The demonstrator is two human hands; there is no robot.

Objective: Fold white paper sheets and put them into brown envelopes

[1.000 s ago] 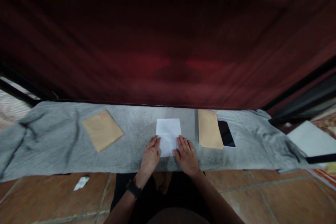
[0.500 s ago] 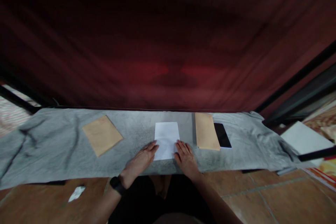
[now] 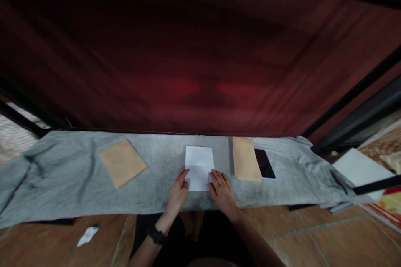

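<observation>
A white sheet of paper (image 3: 199, 167) with a faint crease across it lies on the grey cloth in front of me. My left hand (image 3: 179, 190), with a dark watch at the wrist, is closed at the paper's left edge, thumb and fingers pinching it. On the right edge, my right hand (image 3: 222, 190) rests with its fingers stretched out flat, touching the sheet. To the right are brown paper envelopes (image 3: 247, 159), apparently a small stack, partly covering a dark-screened phone (image 3: 265, 164). Another brown envelope (image 3: 123, 163) lies turned at an angle to the left.
The grey cloth (image 3: 72, 175) covers a long narrow surface, with a dark red panel (image 3: 200, 50) standing behind it. Black frame bars (image 3: 357, 91) flank the right side. A crumpled white scrap (image 3: 87, 236) lies on the tiled floor (image 3: 282, 225). A white board (image 3: 363, 167) sits far right.
My left hand has turned more upright and its fingers have drawn in at the paper's left edge. The right hand and the sheet have hardly moved.
</observation>
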